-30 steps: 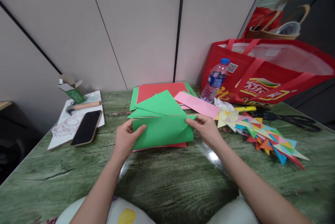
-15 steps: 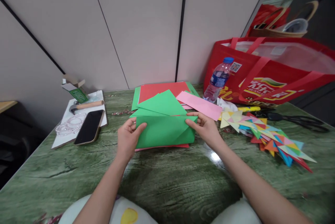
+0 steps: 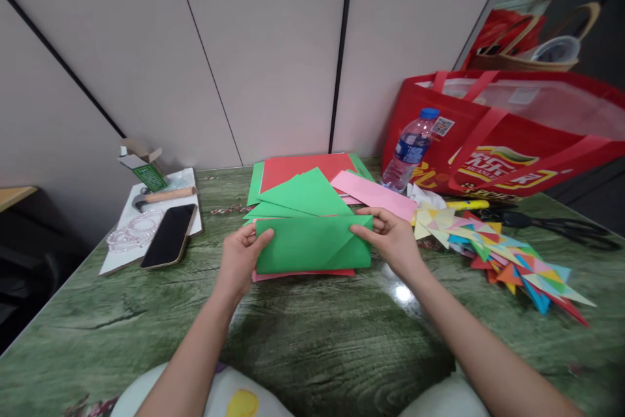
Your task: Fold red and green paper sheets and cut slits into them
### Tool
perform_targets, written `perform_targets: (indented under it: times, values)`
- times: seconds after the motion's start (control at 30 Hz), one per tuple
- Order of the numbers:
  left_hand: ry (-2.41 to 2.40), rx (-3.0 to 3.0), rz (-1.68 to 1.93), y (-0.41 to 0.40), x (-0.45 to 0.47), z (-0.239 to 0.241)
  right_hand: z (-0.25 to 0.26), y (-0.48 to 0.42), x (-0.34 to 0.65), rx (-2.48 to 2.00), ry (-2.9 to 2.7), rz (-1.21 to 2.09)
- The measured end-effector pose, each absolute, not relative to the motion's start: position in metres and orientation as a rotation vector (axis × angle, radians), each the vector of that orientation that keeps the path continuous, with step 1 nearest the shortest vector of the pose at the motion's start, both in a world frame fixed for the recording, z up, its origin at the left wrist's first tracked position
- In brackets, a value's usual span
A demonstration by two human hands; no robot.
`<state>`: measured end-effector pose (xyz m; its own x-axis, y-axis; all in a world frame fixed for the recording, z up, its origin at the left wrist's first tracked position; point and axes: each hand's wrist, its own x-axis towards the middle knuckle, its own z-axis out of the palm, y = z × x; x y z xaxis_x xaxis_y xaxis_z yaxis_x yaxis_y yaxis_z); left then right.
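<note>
A sheet of green paper [image 3: 312,244], folded over with a rounded lower edge, is held between my two hands. My left hand [image 3: 243,257] pinches its upper left corner, thumb in front and fingers behind. At the upper right corner, my right hand [image 3: 388,238] pinches it the same way, with the index finger along the top. Just beneath lies red paper [image 3: 305,274], showing only as a strip at the bottom. More green paper [image 3: 307,192] with slanted edges lies right behind the held sheet.
Farther back are red sheets [image 3: 307,166] and a pink strip [image 3: 374,194]. To the right are folded colored paper pieces [image 3: 508,251], scissors [image 3: 561,225], a water bottle [image 3: 410,150] and a red bag [image 3: 488,124]. A phone [image 3: 169,236] and a hammer [image 3: 166,196] lie left.
The paper's right side has shifted slightly to the right along with my right hand. Both hands keep their pinch, and the whole view has moved a little.
</note>
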<state>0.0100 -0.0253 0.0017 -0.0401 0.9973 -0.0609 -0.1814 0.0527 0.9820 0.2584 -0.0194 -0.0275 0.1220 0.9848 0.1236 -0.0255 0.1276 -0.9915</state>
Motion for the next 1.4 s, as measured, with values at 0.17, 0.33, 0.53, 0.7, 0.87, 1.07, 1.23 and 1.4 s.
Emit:
perform_targets:
  times: [0.17,0.33,0.53,0.7,0.87,1.07,1.23,1.4]
  values:
    - [1.084,0.893,1.357,-0.026,0.011,0.003,-0.002,-0.035,0.255,-1.195,-1.136,0.977]
    - [1.059,0.949,1.360,-0.028,0.014,0.001,0.006,-0.061,0.256,-1.261,-1.034,0.987]
    - [1.097,1.019,1.377,-0.029,0.018,0.000,-0.031,-0.041,0.260,-1.180,-0.955,1.068]
    - [1.166,0.995,1.436,-0.027,0.019,-0.001,-0.046,-0.027,0.255,-1.188,-0.929,1.046]
    - [1.238,0.942,1.553,-0.026,0.020,-0.003,-0.042,-0.033,0.251,-1.130,-0.889,1.063]
    - [1.228,0.936,1.587,-0.030,0.021,-0.001,-0.041,-0.034,0.251,-1.111,-0.819,1.152]
    - [1.216,0.914,1.602,-0.032,0.021,0.002,-0.039,-0.036,0.250,-1.114,-0.837,1.161]
    - [1.194,0.897,1.592,-0.032,0.021,0.004,-0.044,-0.035,0.252,-1.134,-0.908,1.163]
